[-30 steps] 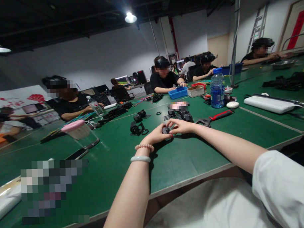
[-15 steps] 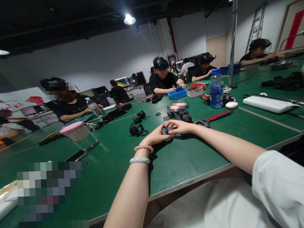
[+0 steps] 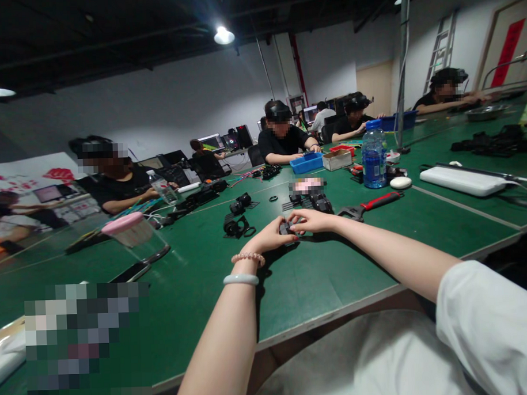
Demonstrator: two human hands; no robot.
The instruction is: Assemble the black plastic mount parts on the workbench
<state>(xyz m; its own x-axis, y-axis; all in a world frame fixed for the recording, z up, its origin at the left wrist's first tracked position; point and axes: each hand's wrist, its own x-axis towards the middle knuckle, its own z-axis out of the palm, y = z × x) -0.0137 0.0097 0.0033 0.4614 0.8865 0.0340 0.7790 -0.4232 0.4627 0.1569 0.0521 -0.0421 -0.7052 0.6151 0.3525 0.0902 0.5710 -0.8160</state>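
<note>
Between my two hands is a small dark grey, blocky part (image 3: pixel 285 227), partly covered by fingers and held just above the green table (image 3: pixel 326 270). My left hand (image 3: pixel 267 235) is closed around its near left side, thumb toward me. From the right, my right hand (image 3: pixel 314 220) pinches the part with thumb and fingertips. Just beyond my hands lie black parts (image 3: pixel 321 203) with thin prongs. More black parts (image 3: pixel 234 226), some ring-shaped, rest left of my left hand, and a small black ring (image 3: pixel 273 198) lies further off.
An adjustable wrench (image 3: pixel 370 206) with a red and black handle lies right of my right hand. A blue water bottle (image 3: pixel 374 156), a white mouse-like object (image 3: pixel 400 183) and a white power bank-like case (image 3: pixel 464 180) stand beyond. Left is a pink-lidded cup (image 3: pixel 135 236). Co-workers sit opposite.
My right fingers have shifted slightly on the grey part, which both hands still hold. The whole view has moved a little; the things on the table stay where they were.
</note>
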